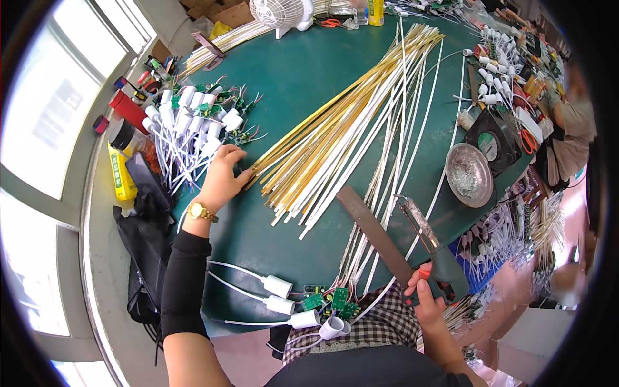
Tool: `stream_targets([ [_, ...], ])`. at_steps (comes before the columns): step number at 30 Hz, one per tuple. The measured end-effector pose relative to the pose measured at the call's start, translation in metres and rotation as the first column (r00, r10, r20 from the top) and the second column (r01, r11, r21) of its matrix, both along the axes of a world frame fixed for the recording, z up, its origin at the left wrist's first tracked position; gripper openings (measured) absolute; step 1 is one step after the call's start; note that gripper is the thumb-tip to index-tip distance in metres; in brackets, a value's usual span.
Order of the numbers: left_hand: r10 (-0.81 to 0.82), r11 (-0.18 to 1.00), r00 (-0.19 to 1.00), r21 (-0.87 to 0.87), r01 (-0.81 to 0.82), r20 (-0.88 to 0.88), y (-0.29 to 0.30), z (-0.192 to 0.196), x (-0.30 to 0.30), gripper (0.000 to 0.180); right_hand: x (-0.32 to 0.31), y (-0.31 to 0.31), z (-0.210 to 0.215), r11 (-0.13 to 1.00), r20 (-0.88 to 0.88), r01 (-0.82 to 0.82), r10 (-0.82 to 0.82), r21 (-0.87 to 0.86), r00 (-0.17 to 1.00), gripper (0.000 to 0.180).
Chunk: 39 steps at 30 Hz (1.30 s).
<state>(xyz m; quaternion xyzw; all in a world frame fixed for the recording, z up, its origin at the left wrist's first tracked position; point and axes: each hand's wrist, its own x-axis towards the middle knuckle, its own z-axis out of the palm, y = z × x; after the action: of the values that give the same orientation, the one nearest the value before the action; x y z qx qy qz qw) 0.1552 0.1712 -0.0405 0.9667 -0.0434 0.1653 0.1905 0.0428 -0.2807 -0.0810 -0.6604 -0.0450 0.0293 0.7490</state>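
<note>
My left hand (223, 173) is open, thumb and fingers apart, between a pile of white cylindrical lamp housings with cables (193, 122) and the near ends of a bundle of white and yellow thin strips (335, 142). In my right hand (427, 300) is a soldering gun (448, 271) with a dark green body and metal barrel, pointing away from me. A flat brown bar (374, 232) runs to the fingers of this hand; whether they grip it I cannot tell. Close to my lap lie several white housings (278, 306) and green circuit boards (339, 298) with wires.
A metal bowl of shiny bits (469, 175) stands on the green table (258, 222) at the right, beside a black device (493, 138). More housings (493, 84) are heaped behind it. A white fan (282, 14) stands far back. At far right is another person (574, 122).
</note>
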Motion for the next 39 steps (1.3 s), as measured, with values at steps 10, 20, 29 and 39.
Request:
stream_targets([
  [10, 0.111, 0.993, 0.984, 0.013, -0.114, 0.141, 0.003, -0.007, -0.03, 0.011, 0.003, -0.011, -0.01, 0.996, 0.05, -0.09, 0.089, 0.023, 0.995, 0.031],
  [20, -0.299, 0.701, 0.828, -0.698, -0.147, -0.474, -0.099, 0.083, -0.08, 0.009, 0.01, 0.004, 0.048, 0.928, -0.178, 0.069, -0.003, 0.366, 0.984, 0.035],
  [29, -0.622, 0.414, 0.645, -0.886, -0.211, -0.444, -0.135, 0.061, -0.104, 0.016, 0.019, 0.08, 0.078, 0.872, -0.158, -0.378, 0.44, 0.313, 0.884, 0.048],
  [39, -0.613, 0.386, 0.729, -0.921, -0.059, -0.303, -0.148, 0.047, -0.115, 0.017, 0.012, 0.095, 0.064, 0.858, -0.004, -0.446, 0.463, 0.254, 0.887, 0.044],
])
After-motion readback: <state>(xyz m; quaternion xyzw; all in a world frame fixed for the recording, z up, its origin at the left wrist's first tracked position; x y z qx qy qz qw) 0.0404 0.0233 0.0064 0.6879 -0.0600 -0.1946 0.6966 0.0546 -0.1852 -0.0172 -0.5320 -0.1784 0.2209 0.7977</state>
